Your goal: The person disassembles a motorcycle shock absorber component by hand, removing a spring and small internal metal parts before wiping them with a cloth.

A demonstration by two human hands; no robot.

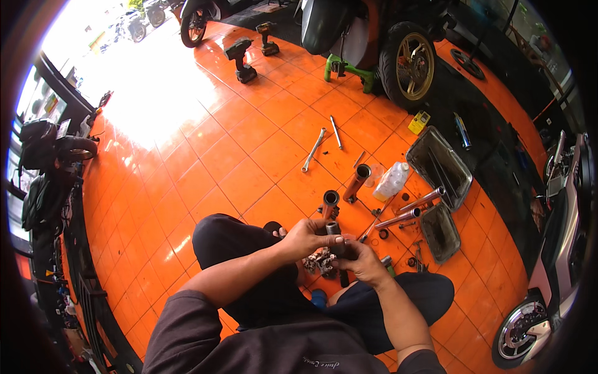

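Note:
Above my crossed legs I hold a short dark metal tube (336, 233) upright between both hands. My left hand (304, 242) pinches it from the left, thumb across its side. From the right, the fingers of my right hand (364, 263) close round its lower part. What lies between the fingers is partly hidden. Just beyond stand two open-topped, bronze-coloured fork tubes, one near (330, 201) and one farther back (357, 181). Below the hands sits a crumpled, stained rag (319, 262). Two shiny chrome fork tubes, one nearer (400, 219) and one farther (426, 199), lie to the right.
Two grimy trays, large (466, 181) and small (441, 254), stand at right beside a clear plastic bottle (392, 181). A wrench (313, 150) and a metal rod (336, 132) lie ahead on orange tiles (237, 149). Farther off are cordless drivers (240, 60) and a raised motorcycle (408, 65).

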